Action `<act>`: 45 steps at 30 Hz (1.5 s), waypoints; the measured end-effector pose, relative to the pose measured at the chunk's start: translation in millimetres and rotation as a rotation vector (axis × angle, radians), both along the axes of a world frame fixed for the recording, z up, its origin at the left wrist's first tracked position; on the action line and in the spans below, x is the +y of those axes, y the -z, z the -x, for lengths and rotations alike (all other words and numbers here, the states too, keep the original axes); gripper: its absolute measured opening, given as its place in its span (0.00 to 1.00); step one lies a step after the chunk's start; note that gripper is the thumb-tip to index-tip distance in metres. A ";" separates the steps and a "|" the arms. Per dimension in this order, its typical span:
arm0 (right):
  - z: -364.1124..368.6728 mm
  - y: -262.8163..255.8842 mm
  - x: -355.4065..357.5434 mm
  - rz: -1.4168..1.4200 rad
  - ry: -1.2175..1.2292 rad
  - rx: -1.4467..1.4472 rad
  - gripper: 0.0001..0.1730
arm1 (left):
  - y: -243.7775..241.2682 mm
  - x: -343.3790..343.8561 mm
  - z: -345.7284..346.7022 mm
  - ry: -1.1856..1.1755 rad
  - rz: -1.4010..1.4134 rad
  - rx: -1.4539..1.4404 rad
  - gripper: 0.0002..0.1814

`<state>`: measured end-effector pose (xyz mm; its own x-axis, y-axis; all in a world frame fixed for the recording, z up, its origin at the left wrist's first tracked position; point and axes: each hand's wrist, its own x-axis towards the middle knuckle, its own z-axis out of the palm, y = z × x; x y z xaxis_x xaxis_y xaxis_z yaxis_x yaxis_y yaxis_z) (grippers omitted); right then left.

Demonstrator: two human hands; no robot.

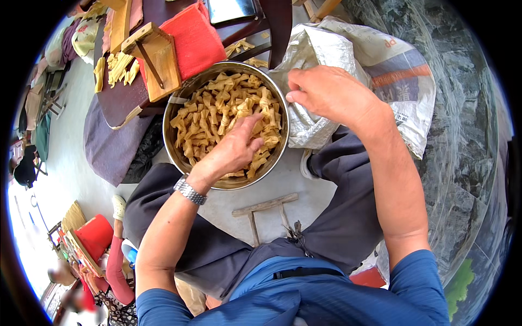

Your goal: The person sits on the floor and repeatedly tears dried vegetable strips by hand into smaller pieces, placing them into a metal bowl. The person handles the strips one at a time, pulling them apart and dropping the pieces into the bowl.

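Note:
A round stainless-steel basin [286, 118] sits between my knees, heaped with yellow-brown knotted strips [212, 108] that look like tofu-skin knots. Over the pile is my left hand [240, 144], its thumb and fingers apart and the fingertips at the knots. No knot shows gripped in it. My right hand [326, 91] hangs past the basin's right rim, above a white woven plastic sack [322, 126]. Its fingers are curled, with the thumb near the index finger. Whether something small is pinched there cannot be made out.
At upper left, a dark wooden table [122, 100] holds a wooden block fixture [159, 65], a red cloth [195, 40], loose yellow strips [120, 67] and a tablet-like device [231, 10]. A small wooden stool [265, 205] stands before me. Another person's sleeve [121, 269] and a red bucket [96, 236] appear lower left.

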<state>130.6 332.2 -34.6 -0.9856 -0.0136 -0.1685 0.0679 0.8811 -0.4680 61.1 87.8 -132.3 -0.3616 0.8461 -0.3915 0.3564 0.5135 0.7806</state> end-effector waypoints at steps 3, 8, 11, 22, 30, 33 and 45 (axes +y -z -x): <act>1.3 -6.9 5.2 -0.028 0.040 -0.148 0.13 | 9.1 5.7 -22.9 0.058 0.054 0.013 0.26; 0.1 18.9 34.1 -0.024 0.153 -0.296 0.14 | -5.7 5.6 -19.8 0.176 0.092 0.042 0.22; -16.1 55.1 52.2 -0.007 0.192 -0.325 0.16 | -12.7 -3.5 -17.3 0.217 0.137 -0.017 0.22; -4.5 192.4 6.6 0.068 0.619 -0.204 0.27 | -58.0 -64.3 42.0 0.128 0.353 0.481 0.21; -22.0 244.5 24.2 -0.152 0.731 -0.161 0.32 | -7.4 -73.9 80.2 0.045 0.426 0.311 0.20; -23.1 237.9 32.0 -0.221 0.713 -0.076 0.33 | 2.8 -60.3 72.9 -0.060 0.343 0.411 0.23; -43.0 256.7 50.8 0.051 0.838 -0.116 0.30 | 3.5 22.6 70.5 -0.155 0.367 0.199 0.32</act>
